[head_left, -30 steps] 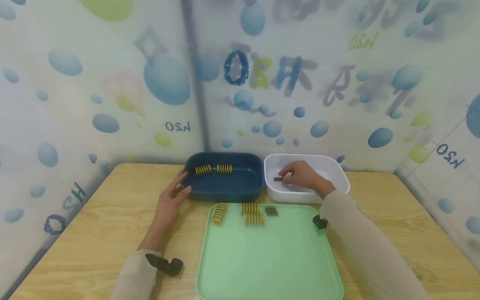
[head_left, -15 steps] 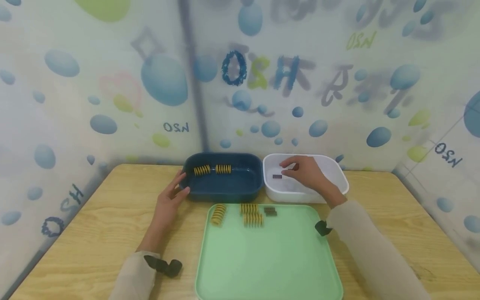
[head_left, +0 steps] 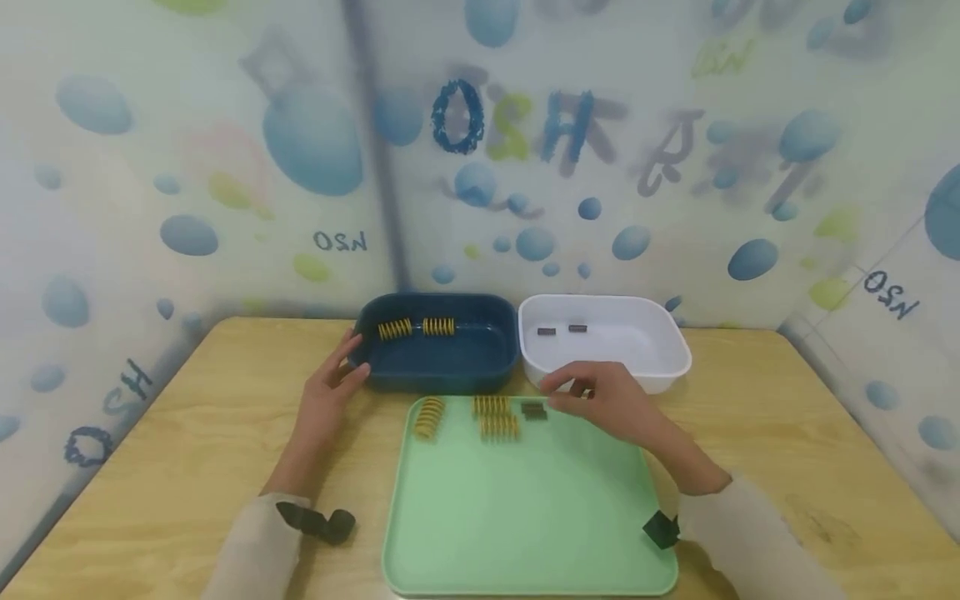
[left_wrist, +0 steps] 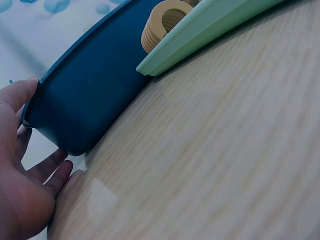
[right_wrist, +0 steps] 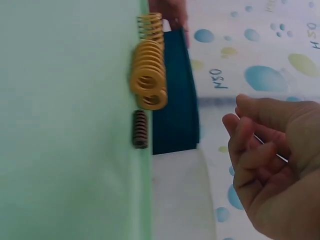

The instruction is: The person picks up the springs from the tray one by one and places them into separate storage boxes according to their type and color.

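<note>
Two small brown coil springs (head_left: 534, 411) lay at the far edge of the green tray (head_left: 525, 508), just left of the fingertips of the right hand (head_left: 603, 400). That hand hovered near the close side of the white bin (head_left: 637, 346), its fingers loosely bent, thumb and forefinger tips nearly together, nothing visible between them. Beyond it, on the bin's floor, two dark springs (head_left: 577, 328) sat in a row, apart.

The left hand (head_left: 324, 398) rested its spread fingers against the left end of the navy bin (head_left: 480, 354); to the right of that hand, inside, lay two yellow coil springs (head_left: 438, 326). Three thick yellow springs (head_left: 498, 427) lay on the tray between the hands, one nearer the left hand, two side by side next to the brown pair. Under both forearms spread a wooden table (head_left: 150, 492).
</note>
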Tool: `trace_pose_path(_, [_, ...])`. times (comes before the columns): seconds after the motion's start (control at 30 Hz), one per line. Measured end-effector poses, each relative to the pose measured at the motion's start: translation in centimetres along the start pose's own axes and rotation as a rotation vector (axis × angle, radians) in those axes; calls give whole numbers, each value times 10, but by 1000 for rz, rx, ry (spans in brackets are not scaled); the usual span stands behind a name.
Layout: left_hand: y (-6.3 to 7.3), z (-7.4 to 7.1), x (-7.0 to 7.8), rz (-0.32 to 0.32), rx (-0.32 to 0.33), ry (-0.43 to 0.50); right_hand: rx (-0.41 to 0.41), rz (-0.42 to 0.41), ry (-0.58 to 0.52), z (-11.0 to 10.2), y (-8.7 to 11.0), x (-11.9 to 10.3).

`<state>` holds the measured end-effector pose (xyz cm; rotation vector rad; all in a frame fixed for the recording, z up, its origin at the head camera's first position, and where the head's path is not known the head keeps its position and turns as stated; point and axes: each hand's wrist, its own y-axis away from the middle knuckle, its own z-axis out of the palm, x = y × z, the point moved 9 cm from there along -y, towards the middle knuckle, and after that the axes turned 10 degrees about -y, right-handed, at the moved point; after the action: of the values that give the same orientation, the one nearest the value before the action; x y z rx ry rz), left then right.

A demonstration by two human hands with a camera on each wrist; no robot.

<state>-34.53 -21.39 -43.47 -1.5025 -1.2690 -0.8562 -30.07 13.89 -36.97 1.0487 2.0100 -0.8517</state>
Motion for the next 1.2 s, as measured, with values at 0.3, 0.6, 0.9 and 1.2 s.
trace_pose_path(0.3, [2, -6, 4, 23, 22, -18, -181, -25, -53, 25, 3, 9])
trace_pose_path(0.6, [1, -4, 2, 4, 20, -7, -151, -19, -25, 33, 0, 30])
trace_pose_path(0.9, [0, -1, 6, 9, 3, -33, -88, -16, -10, 33, 1, 43])
trace_pose_path(1.2, [2, 1, 4, -3, 1, -38, -53, -16, -33, 30, 2, 48])
